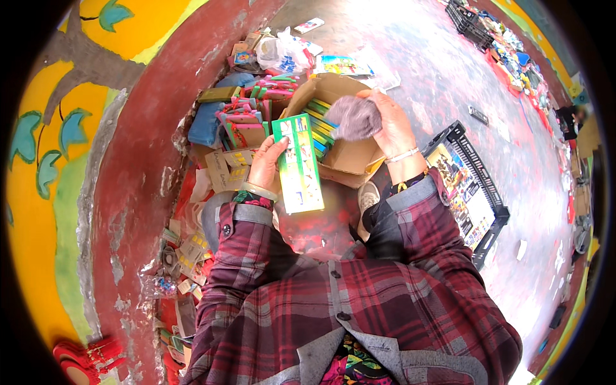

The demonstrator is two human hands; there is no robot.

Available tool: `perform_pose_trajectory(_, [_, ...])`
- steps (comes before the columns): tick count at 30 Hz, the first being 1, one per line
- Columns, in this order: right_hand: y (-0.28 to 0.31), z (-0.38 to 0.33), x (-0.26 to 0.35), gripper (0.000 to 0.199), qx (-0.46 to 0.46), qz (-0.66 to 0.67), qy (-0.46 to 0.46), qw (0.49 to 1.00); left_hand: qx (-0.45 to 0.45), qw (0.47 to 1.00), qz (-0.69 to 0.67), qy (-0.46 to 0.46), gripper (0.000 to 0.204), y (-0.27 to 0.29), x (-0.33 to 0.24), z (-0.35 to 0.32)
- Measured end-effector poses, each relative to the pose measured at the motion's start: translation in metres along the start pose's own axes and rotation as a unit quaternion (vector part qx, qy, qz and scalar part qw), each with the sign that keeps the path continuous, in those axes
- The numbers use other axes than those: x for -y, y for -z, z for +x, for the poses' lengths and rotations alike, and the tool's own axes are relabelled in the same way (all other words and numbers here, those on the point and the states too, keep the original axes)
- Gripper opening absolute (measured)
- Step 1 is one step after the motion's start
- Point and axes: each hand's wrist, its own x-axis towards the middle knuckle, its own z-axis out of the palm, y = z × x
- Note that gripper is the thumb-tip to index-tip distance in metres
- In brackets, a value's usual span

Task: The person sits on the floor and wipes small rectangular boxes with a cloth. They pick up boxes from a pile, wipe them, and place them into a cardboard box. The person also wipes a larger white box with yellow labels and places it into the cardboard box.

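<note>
Both hands were busy over an open cardboard box [350,157]. The left hand [266,163] gripped a long flat green packet [298,163] by its left edge, fingers curled around it, holding it tilted above the floor just left of the box. The right hand [391,125] was clenched around a crumpled grey cloth [353,117], held over the box's open top. A light bangle sat on each wrist, and plaid sleeves in dark red and grey covered both forearms.

Inside the box, a row of similar colourful flat packets [321,122] stood on edge, packed close together. Left of the box lay a heap of pink and green carded goods [256,106] with a blue bundle [208,122] beside it, against a red painted curb [138,186]. A white plastic bag [282,51] rested beyond the heap. To the right of the person, a black plastic crate [491,192] stood on the grey concrete floor [443,70], holding printed sheets. Small carded items [183,256] were scattered along the curb near the left elbow.
</note>
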Motion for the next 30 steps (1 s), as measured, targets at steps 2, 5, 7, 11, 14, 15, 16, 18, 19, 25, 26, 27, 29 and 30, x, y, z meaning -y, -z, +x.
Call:
perform_pose_trajectory(2, [-0.017, -0.003, -0.005, 0.026, -0.007, 0.031, 0.083, 0.996, -0.035, 0.999, -0.008, 0.010, 0.031, 0.003, 0.001, 0.005])
perform_pose_trajectory(5, [-0.050, -0.015, -0.020, 0.029, 0.019, -0.136, 0.194, 0.971, -0.009, 0.997, -0.078, 0.004, 0.032, -0.013, 0.004, -0.003])
perform_pose_trajectory(7, [-0.074, -0.027, -0.031, 0.031, 0.055, -0.329, 0.236, 0.913, -0.006, 0.996, -0.083, 0.029, 0.037, -0.009, 0.009, -0.002])
perform_pose_trajectory(11, [-0.059, -0.018, -0.075, 0.044, 0.204, -0.660, 0.305, 0.655, 0.035, 0.988, -0.131, 0.067, 0.054, -0.017, 0.008, -0.001])
perform_pose_trajectory(14, [-0.062, -0.012, -0.074, 0.047, 0.186, -0.636, 0.324, 0.675, 0.080, 0.977, -0.188, 0.057, 0.061, -0.017, 0.008, -0.004])
perform_pose_trajectory(15, [-0.066, -0.012, -0.072, 0.046, 0.189, -0.632, 0.326, 0.677, 0.063, 0.980, -0.183, 0.049, 0.061, -0.019, 0.009, -0.006])
perform_pose_trajectory(16, [-0.071, -0.015, -0.072, 0.046, 0.190, -0.629, 0.326, 0.680, 0.047, 0.982, -0.178, 0.044, 0.062, -0.022, 0.010, -0.009])
perform_pose_trajectory(18, [-0.077, -0.018, -0.075, 0.043, 0.184, -0.623, 0.341, 0.680, 0.029, 0.986, -0.162, 0.034, 0.063, -0.022, 0.012, -0.011])
perform_pose_trajectory(19, [-0.075, -0.018, -0.077, 0.042, 0.191, -0.619, 0.337, 0.683, 0.025, 0.987, -0.159, 0.027, 0.064, -0.020, 0.012, -0.010])
perform_pose_trajectory(25, [-0.072, -0.040, -0.081, 0.037, 0.298, -0.589, 0.303, 0.688, 0.017, 0.990, -0.142, 0.003, 0.075, 0.015, 0.003, 0.005])
perform_pose_trajectory(26, [-0.070, -0.048, -0.082, 0.037, 0.311, -0.587, 0.323, 0.675, 0.009, 0.989, -0.149, 0.001, 0.074, 0.009, -0.004, 0.002])
perform_pose_trajectory(27, [-0.069, -0.055, -0.083, 0.036, 0.323, -0.584, 0.342, 0.661, 0.000, 0.988, -0.157, 0.000, 0.072, 0.002, -0.012, -0.001])
perform_pose_trajectory(29, [-0.074, -0.065, -0.081, 0.040, 0.328, -0.581, 0.347, 0.659, 0.018, 0.989, -0.145, -0.026, 0.073, 0.007, -0.013, 0.000])
perform_pose_trajectory(30, [-0.075, -0.068, -0.080, 0.042, 0.320, -0.579, 0.355, 0.661, 0.003, 0.989, -0.144, -0.026, 0.074, 0.006, -0.011, 0.001])
